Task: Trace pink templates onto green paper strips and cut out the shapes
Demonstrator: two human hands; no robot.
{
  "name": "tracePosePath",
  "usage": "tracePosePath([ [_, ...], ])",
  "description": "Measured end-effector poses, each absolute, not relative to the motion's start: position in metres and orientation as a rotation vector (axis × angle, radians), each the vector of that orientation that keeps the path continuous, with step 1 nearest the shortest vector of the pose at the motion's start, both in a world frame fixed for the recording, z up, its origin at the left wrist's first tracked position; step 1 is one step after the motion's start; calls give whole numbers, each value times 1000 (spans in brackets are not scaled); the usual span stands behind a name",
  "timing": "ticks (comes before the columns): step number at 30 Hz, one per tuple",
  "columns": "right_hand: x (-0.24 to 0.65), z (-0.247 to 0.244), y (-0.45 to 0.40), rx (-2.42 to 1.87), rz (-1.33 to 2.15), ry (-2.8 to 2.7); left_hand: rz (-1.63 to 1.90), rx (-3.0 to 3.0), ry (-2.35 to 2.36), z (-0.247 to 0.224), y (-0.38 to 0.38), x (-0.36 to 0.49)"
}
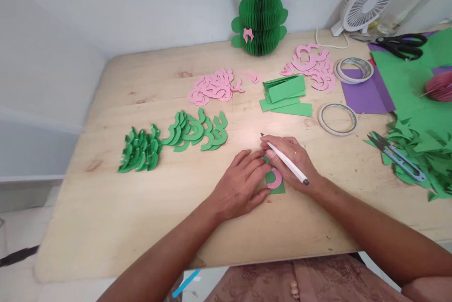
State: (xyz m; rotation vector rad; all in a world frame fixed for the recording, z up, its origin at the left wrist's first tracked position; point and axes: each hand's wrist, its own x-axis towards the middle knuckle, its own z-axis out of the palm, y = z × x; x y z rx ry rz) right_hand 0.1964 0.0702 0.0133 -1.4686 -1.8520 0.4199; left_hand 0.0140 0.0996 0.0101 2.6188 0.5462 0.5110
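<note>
A pink curved cutout point(274, 179) lies on a small green paper piece point(278, 189) near the table's front. My left hand point(243, 184) rests flat beside them, its fingers spread and its fingertips touching the papers. My right hand point(291, 161) is closed around a white pen point(287, 162) with dark ends; one end points to the upper left, past the fingers. The top of the green piece is partly hidden by both hands. Green strips point(287, 95) are stacked beyond my right hand. Green curved cutouts point(197, 130) lie to the left of my hands.
Pink cutouts point(213, 88) lie further back. A green folded-paper figure point(261, 19) stands by the wall, and a white fan point(369, 3) at the back right. Tape rolls point(338, 132), black scissors point(402, 45), blue snips point(402, 161) and green scraps point(431, 147) occupy the right side.
</note>
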Motion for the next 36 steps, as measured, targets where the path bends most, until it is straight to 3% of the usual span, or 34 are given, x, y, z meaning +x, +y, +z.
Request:
tracePosePath([
  [36, 197, 18, 72, -1458, 377, -1922, 660, 2709, 516, 15, 100, 12],
])
